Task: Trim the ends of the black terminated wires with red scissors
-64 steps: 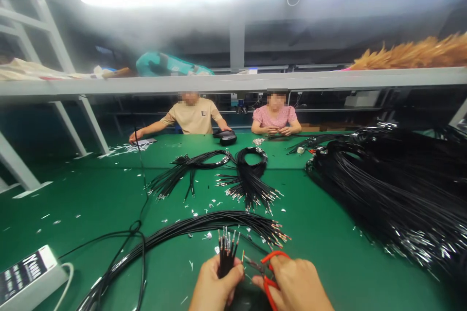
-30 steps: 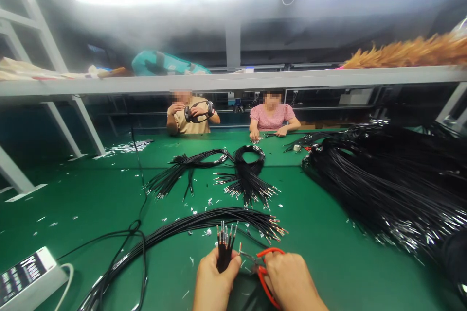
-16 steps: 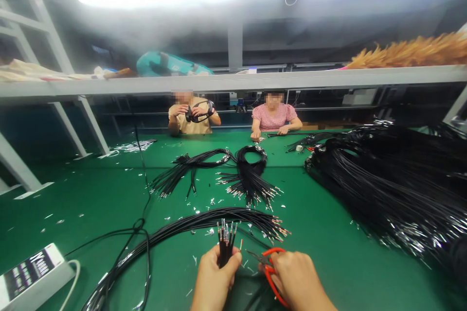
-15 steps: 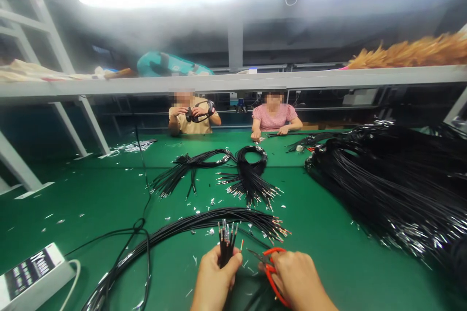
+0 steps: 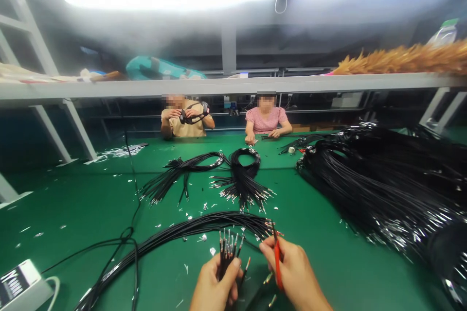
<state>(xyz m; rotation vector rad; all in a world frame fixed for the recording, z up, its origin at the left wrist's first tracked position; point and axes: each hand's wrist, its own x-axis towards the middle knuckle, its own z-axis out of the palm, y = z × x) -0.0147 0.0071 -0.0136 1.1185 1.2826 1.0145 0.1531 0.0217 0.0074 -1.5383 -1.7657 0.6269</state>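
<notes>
Left grip (image 5: 215, 284) around wire bundle (image 5: 226, 252)

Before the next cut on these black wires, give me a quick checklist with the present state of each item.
1. Left hand grips the small bundle of black wires with bare metal tips, tips upward: ok.
2. Right hand holds the red-handled scissors: ok.
3. Scissor blades open or shut: cannot tell, seen edge-on.
4. Loose wire beside the bundle, between the hands, secured: cannot tell.
5. Long curved bundle of black wires lies apart from the hands on the green table: ok.
</notes>
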